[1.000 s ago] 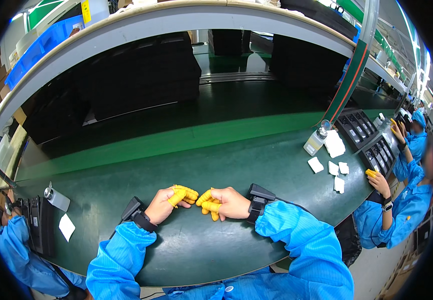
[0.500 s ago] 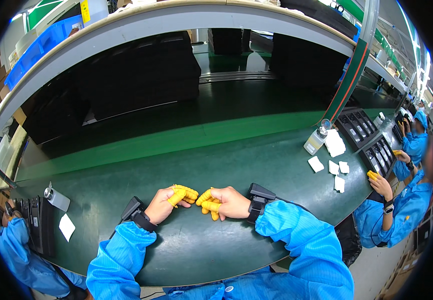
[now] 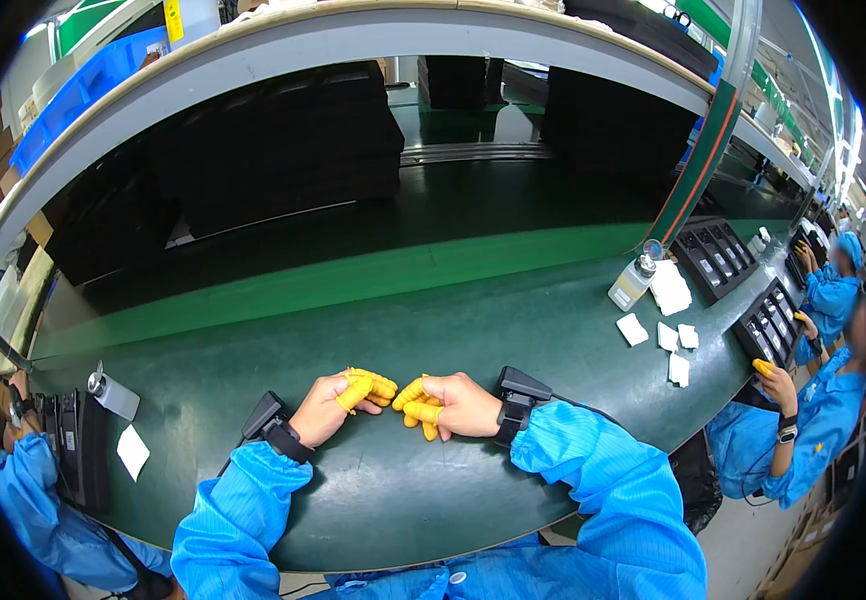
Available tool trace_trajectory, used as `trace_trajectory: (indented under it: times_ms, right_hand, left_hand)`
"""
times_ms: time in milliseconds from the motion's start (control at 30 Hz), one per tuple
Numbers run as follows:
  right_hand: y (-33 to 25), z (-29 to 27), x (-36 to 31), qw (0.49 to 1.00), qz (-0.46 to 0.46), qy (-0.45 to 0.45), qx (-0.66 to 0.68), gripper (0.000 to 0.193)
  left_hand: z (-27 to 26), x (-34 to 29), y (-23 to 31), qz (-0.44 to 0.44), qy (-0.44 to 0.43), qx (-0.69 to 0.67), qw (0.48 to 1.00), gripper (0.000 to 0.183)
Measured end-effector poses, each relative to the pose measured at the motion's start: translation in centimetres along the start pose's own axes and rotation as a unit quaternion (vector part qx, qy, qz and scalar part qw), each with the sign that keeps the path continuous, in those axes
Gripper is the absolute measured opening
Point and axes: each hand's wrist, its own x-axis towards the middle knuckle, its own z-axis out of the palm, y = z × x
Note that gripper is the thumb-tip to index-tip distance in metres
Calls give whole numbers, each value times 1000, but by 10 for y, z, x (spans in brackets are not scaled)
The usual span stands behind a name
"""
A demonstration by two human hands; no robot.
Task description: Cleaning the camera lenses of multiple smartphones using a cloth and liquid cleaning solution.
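Both of my hands rest at the middle of the green table (image 3: 383,510), fingertips facing and almost meeting. Yellow finger cots cover my fingers. My left hand (image 3: 338,402) is curled, thumb against the fingers, and nothing shows in it. My right hand (image 3: 451,405) is closed the same way, its fingers bent downward, with no object visible in it. Each wrist carries a black strap with a small black box: the left wrist device (image 3: 275,425) and the right wrist device (image 3: 521,400). Bare tabletop lies directly around both hands.
At the right are a bottle (image 3: 628,286), white wipes (image 3: 670,288) and black trays (image 3: 715,256) with parts; a co-worker (image 3: 788,430) handles one tray (image 3: 771,325). Leftward, another bottle (image 3: 115,397), a white sheet (image 3: 134,453) and a black tray (image 3: 78,450) lie beside another person. A shelf (image 3: 433,30) spans above.
My hands have not moved. The co-worker at the right has shifted the nearer black tray rightward, away from the other tray. The person at the left has moved a hand slightly.
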Motion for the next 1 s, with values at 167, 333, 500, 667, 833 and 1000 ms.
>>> trace_trajectory:
  times_ms: [167,333,500,667,833,1000]
  right_hand:
    - [0,-2,-1,1000,0,6,-3,20]
    - [-4,0,0,1000,5,0,-16,22]
    - [1,-2,-2,999,20,-8,30,25]
    - [5,-1,-6,999,27,-9,37,24]
    - [-2,0,-7,999,27,-30,19,24]
    - [1,-2,-10,999,23,-28,18,25]
  left_hand:
    - [1,1,0,-3,9,-2,1000,35]
    - [-10,1,3,-15,-20,-59,998,39]
    - [-35,13,36,-89,-62,-33,994,41]
    - [-104,67,98,15,107,330,938,27]
    - [-181,128,188,151,369,625,671,34]
    - [-183,190,233,128,408,648,630,45]
